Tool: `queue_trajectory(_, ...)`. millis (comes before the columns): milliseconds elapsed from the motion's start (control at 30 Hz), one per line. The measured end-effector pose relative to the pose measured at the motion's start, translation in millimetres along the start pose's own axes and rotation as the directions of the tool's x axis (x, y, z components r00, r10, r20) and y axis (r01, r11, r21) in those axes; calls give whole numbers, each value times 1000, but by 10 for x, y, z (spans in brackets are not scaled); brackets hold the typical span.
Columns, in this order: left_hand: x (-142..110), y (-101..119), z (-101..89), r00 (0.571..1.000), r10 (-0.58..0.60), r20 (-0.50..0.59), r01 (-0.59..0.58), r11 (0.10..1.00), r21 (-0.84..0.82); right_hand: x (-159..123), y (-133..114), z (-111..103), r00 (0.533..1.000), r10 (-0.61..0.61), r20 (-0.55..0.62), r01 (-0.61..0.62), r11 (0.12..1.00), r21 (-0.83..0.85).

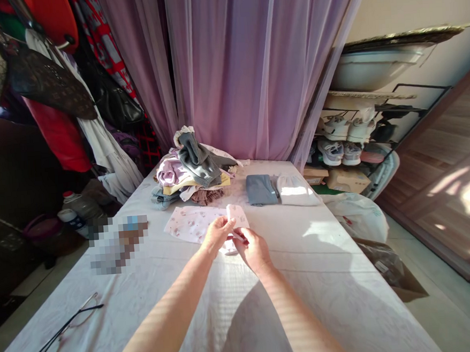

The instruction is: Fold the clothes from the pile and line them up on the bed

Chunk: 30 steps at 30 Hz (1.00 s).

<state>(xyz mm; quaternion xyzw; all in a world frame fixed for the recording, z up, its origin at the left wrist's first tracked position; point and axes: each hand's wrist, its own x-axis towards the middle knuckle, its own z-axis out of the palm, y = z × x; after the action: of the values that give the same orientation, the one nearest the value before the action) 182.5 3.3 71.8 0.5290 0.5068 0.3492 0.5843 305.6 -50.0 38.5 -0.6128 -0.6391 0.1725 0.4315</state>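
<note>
Our left hand (215, 236) and right hand (253, 248) pinch a white floral cloth garment (194, 224). Its long axis lies crosswise on the white-sheeted surface (307, 294).

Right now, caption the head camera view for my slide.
Left hand, right hand grip floral white cloth on sheeted table.
</note>
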Motion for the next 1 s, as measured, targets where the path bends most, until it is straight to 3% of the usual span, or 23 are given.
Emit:
queue_trajectory(100,53,-100,-109,996,-26,-83,30,998,46,-61,19,65,993,-117,25,116,993,33)
queue_trajectory(233,120,-147,-317,986,-33,-164,61,984,170,-82,119,30,973,-218,-72,218,976,0)
queue_trajectory(367,226,-72,-714,965,14,-262,89,921,379,-112,270,-74,987,-123,-104,121,992,-25)
queue_trajectory(533,368,86,-1341,925,96,-367,181,739,649,-217,425,-109,993,-82,-88,78,996,-53)
queue_trajectory(633,391,113,-1610,912,100,-398,247,641,727,-244,468,-53,996,-67,-53,64,997,-48)
queue_trajectory(833,336,11,-1746,905,50,-423,331,545,770,-30,238,170,976,211,51,-202,969,-141)
queue_trajectory(1000,308,28,-1706,915,-27,-402,349,552,757,302,-216,412,842,459,283,-400,884,-243)
